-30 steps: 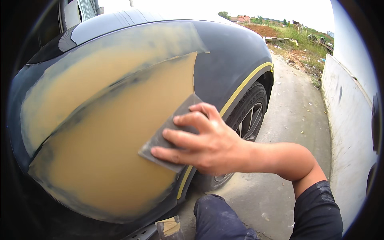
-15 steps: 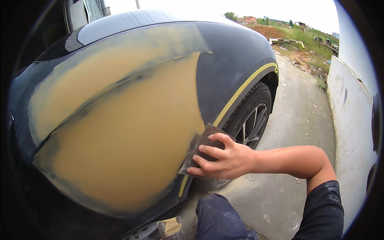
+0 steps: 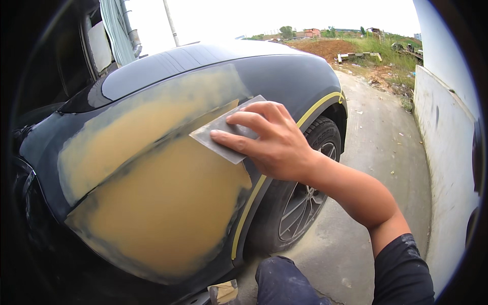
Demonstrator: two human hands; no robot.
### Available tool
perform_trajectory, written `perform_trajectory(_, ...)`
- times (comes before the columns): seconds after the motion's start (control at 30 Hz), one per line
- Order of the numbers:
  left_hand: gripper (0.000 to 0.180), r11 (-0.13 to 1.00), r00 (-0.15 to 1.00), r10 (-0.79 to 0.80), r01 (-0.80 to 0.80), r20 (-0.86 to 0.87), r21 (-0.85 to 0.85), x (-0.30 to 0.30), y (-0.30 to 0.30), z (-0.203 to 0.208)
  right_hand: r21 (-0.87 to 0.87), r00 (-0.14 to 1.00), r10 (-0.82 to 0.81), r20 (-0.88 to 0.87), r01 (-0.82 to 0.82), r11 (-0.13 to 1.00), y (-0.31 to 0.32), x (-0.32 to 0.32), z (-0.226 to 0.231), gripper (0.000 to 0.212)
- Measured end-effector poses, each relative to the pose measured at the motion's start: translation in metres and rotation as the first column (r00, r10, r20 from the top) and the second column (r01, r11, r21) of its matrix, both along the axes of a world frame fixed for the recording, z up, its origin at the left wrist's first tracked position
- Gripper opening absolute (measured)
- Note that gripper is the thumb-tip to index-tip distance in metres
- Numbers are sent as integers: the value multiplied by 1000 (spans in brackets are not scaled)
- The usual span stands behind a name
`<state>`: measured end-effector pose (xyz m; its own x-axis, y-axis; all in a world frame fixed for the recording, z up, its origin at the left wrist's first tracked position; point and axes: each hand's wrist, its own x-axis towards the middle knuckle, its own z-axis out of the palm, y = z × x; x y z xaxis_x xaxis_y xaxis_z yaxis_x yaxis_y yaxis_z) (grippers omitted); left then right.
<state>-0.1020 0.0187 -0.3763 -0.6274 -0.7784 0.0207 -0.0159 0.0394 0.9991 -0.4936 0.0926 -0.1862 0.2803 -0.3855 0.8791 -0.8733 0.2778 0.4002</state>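
Note:
My right hand (image 3: 277, 140) is closed on a flat, rectangular grey sanding block (image 3: 219, 136), its fingers spread over the back and edge. The block lies at a slant against the upper right part of a tan body-filler patch (image 3: 157, 213) on a dark car fender (image 3: 279, 76). A raised crease with dark streaks divides this patch from a second tan filler patch (image 3: 122, 134) above it. Yellow masking tape (image 3: 248, 204) follows the wheel-arch edge, partly behind my forearm. My left hand is out of view.
Under the arch is the car's wheel (image 3: 304, 211). My knee (image 3: 284, 284) is at the bottom, beside a small piece smeared with tan filler (image 3: 223, 292). A white wall panel (image 3: 442, 127) borders the concrete ground (image 3: 386, 152) on the right.
My right hand has carried the sanding block up and slightly left, from the wheel-arch edge to near the crease. The view has tilted up a little.

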Motion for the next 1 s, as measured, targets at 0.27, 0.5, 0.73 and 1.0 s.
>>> perform_trajectory(0.27,35,999,994,16,-11,-109,45,-5,-1,-5,-23,998,25,54,-24,999,-19,-9,3,53)
perform_trajectory(0.5,32,990,999,21,-16,36,-142,-23,-6,9,31,991,44,129,-48,998,-23,-11,3,50)
perform_trajectory(0.73,32,999,999,41,-40,16,-28,-34,-6,-3,266,992,47,120,-77,961,-11,8,-24,52)
perform_trajectory(1.0,33,999,998,36,-35,49,-15,-32,0,-5,403,994,85,-63,-52,914,16,8,-79,43)
